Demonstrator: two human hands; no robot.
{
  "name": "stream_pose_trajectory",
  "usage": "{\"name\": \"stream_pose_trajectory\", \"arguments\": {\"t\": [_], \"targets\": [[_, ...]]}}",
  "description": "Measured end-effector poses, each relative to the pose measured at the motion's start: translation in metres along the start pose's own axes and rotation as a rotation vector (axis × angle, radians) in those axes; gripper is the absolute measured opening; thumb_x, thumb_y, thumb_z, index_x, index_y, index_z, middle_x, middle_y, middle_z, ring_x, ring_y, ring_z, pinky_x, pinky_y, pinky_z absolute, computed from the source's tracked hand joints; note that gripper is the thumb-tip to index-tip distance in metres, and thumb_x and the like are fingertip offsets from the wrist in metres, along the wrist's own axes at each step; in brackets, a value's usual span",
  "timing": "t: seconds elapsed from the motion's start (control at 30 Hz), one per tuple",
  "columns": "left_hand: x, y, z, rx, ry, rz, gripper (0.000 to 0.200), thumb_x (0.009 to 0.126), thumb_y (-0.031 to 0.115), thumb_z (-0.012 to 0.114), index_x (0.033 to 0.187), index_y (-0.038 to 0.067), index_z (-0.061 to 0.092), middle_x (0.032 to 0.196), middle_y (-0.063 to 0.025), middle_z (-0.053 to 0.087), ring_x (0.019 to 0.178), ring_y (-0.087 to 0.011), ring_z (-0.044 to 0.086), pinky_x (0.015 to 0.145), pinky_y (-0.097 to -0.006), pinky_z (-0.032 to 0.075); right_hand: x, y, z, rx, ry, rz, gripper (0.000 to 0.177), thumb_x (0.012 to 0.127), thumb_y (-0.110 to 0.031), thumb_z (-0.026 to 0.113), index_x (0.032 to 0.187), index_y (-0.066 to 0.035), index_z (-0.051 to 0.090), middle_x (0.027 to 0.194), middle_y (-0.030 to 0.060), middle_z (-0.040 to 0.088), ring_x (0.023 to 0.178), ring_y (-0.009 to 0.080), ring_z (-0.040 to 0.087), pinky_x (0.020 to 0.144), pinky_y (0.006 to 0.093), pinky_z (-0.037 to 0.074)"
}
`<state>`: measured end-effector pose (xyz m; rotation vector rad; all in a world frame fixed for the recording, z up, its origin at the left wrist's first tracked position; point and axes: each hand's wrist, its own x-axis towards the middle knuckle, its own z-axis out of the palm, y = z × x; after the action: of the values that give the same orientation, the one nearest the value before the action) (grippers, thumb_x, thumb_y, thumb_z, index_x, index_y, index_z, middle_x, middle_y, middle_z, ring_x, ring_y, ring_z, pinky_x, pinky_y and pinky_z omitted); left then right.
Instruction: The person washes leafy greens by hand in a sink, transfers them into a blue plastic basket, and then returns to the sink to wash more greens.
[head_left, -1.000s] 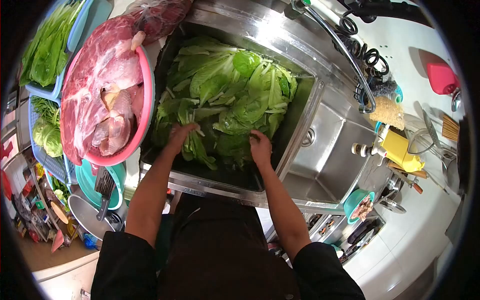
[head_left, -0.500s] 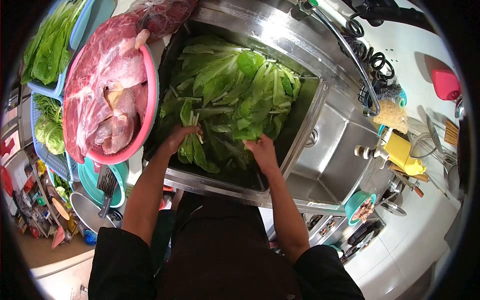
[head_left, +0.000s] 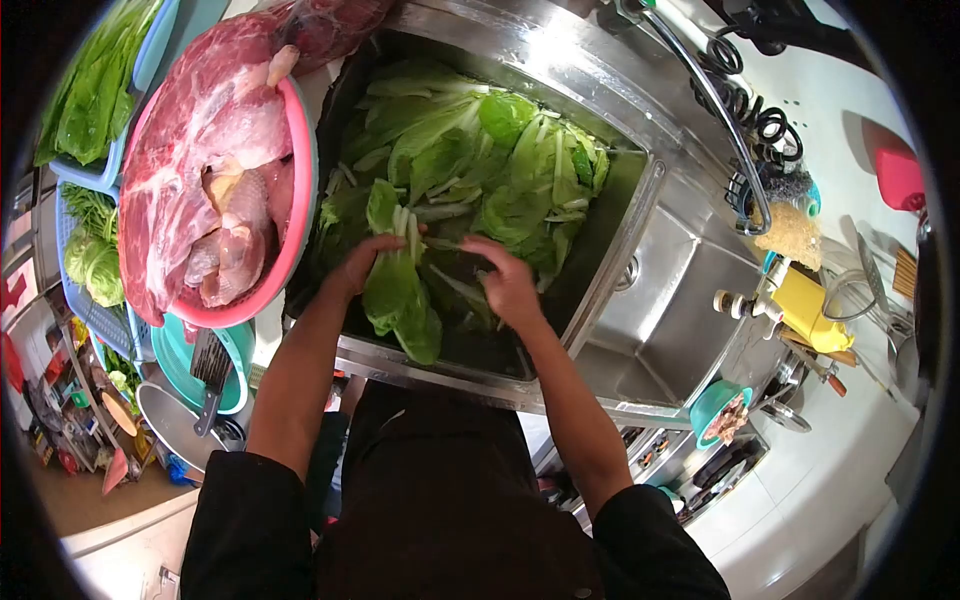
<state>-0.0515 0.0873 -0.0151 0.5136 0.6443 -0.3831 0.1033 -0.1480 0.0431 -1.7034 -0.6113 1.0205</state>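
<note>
My left hand (head_left: 366, 264) is closed round the pale stems of a small bunch of lettuce leaves (head_left: 402, 300), whose green ends hang toward the near side of the sink. To its right, my right hand (head_left: 508, 284) reaches left over the water, thumb and forefinger pinched on what looks like a thin leaf stem (head_left: 440, 243); this part is slightly blurred. Beyond both hands, a large heap of loose lettuce leaves (head_left: 450, 140) floats in the water-filled sink basin (head_left: 612, 225).
A pink basin (head_left: 298, 130) of raw meat (head_left: 200, 140) stands left, with blue baskets (head_left: 105, 320) of greens beyond. A cleaver (head_left: 211, 370) rests on a teal basin (head_left: 245, 350). At right are a second steel sink (head_left: 660, 300), a spray faucet (head_left: 735, 150) and a small teal bowl (head_left: 708, 405).
My left hand has raised its bunch slightly and turned the leaves. My right hand has let go of the heap's near edge and moved left and up, closer to my left hand.
</note>
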Motion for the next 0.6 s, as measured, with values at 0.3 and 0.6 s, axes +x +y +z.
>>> {"name": "stream_pose_trajectory", "arguments": {"t": [0.3, 0.6], "targets": [[-0.033, 0.021, -0.001, 0.053, 0.378, -0.149, 0.04, 0.087, 0.027, 0.069, 0.122, 0.008, 0.061, 0.105, -0.0092, 0.066, 0.094, -0.0213, 0.065, 0.084, -0.0394, 0.054, 0.002, 0.092, 0.074, -1.032, -0.549, 0.521, 0.024, 0.081, -0.016, 0.067, 0.101, -0.003, 0.071, 0.104, 0.0162, 0.07, 0.091, 0.0373, 0.067, 0.078, 0.0447, 0.055], [-0.042, 0.009, -0.012, 0.014, 0.426, -0.073, 0.043, 0.085, 0.028, 0.071, 0.122, 0.006, 0.061, 0.109, -0.0096, 0.066, 0.098, -0.0227, 0.064, 0.087, -0.0406, 0.054, -0.026, 0.029, 0.001, -0.374, -0.044, 0.562, 0.041, 0.09, -0.024, 0.062, 0.121, 0.001, 0.06, 0.112, 0.0237, 0.065, 0.104, 0.0379, 0.063, 0.088, 0.043, 0.049]]}}
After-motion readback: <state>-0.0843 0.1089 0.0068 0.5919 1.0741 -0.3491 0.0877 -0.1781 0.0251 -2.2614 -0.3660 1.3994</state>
